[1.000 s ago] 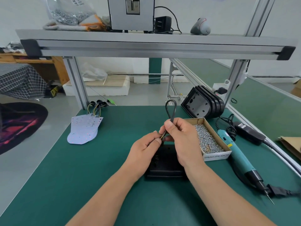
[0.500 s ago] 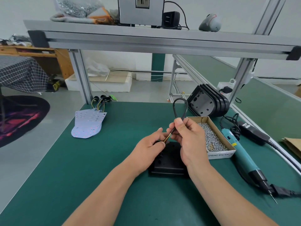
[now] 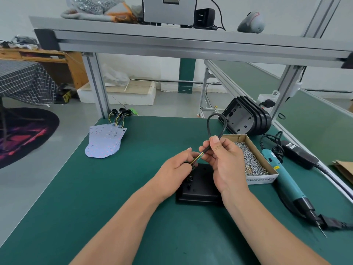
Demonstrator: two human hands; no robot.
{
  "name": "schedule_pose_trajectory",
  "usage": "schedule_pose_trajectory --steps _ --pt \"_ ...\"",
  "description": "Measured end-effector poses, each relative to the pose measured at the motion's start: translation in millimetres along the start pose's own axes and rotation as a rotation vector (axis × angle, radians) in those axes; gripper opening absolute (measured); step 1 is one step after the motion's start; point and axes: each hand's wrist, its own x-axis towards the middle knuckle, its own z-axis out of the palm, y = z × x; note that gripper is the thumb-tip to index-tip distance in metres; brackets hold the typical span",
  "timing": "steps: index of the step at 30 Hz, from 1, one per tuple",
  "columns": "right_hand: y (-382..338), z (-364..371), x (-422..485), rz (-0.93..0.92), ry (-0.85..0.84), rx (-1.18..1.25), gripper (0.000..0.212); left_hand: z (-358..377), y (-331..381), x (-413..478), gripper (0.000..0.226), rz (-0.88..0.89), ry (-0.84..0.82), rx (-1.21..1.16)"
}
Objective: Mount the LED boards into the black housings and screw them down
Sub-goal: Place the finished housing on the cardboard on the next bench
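We judge this the wiring step: our left hand [image 3: 175, 167] pinches the coloured wires [image 3: 196, 158], our right hand [image 3: 227, 163] grips the cable [image 3: 216, 115] above the housing [image 3: 198, 186] at the middle of the table [image 3: 95, 207]; next, thread them in carefully.

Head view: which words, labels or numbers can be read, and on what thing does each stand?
"SPRING BALANCE": front wall of the cardboard screw box; the last letter is unclear.
White label on the black power adapter: too small to read.
Yellow sticker on the teal electric screwdriver: blurred, unreadable.
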Motion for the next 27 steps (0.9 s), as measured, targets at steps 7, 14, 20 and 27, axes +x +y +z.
schedule_pose_trajectory --steps 7,14,20,27 --pt "-4 -5 4 -0.005 0.009 0.043 0.030 -7 4 -7 0.038 -0.036 0.035 -0.207" --pt "-2 -5 5 -0.029 -0.066 0.015 0.019 -7 9 -10 0.034 -0.022 0.026 -0.198" --pt "1 -7 3 -0.057 -0.191 -0.124 0.009 -9 7 -11 0.024 0.017 0.016 -0.152" --pt "7 -4 4 -0.144 -0.117 -0.163 0.004 -7 6 -9 0.014 0.038 -0.041 -0.114"
